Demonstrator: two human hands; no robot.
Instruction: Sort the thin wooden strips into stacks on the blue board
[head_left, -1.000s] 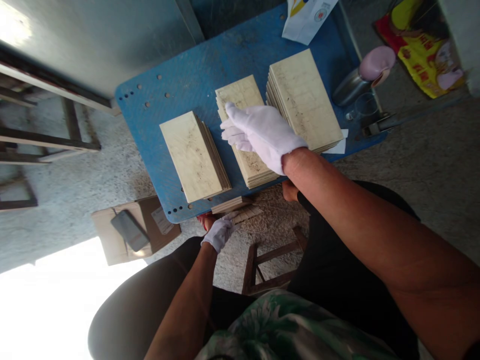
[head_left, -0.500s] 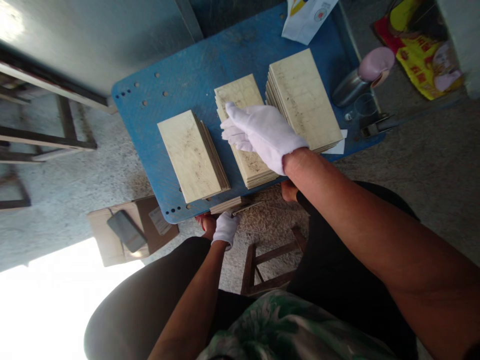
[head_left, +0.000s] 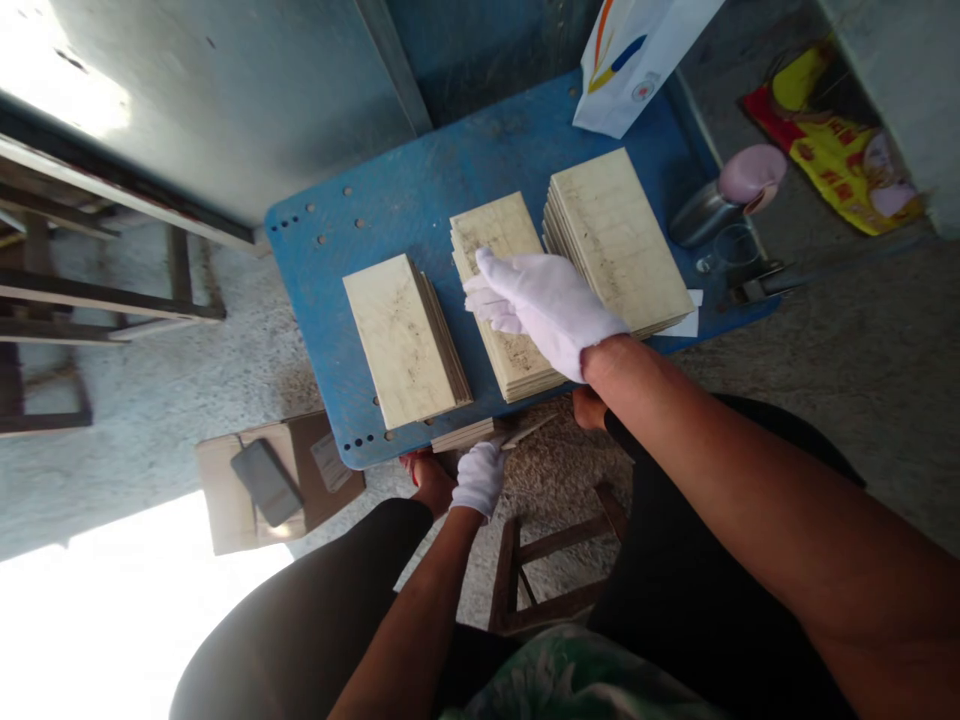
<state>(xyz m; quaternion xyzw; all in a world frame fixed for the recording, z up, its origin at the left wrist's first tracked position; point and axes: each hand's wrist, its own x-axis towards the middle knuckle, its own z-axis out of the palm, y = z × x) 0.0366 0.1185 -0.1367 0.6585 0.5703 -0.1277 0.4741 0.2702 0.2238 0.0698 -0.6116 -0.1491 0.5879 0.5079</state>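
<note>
My right hand (head_left: 551, 308), in a white glove, is held over the middle stack of pale boards (head_left: 501, 225) with its fingers extended and thumb apart. It grips nothing; whether it touches the top board I cannot tell. My left hand (head_left: 480, 478), also gloved, is lower down by the table's front edge, fingers closed around a thin flat piece (head_left: 529, 430) that is partly hidden. Just beyond it is a small pile of boards (head_left: 463, 434). A left stack of boards (head_left: 401, 340) and a taller right stack (head_left: 622, 235) flank the middle one.
The stacks stand on a blue table (head_left: 315, 300). Toward the right are a white paper bag (head_left: 637, 75), a steel flask with pink lid (head_left: 701, 213) and a clear cup (head_left: 735, 247). A phone (head_left: 266, 482) lies on a cardboard box (head_left: 217, 500); a wooden stool (head_left: 506, 570) is below.
The view has shifted, so the table and both hands appear lower and further right. Both hands keep about the same pose and place relative to the stacks.
</note>
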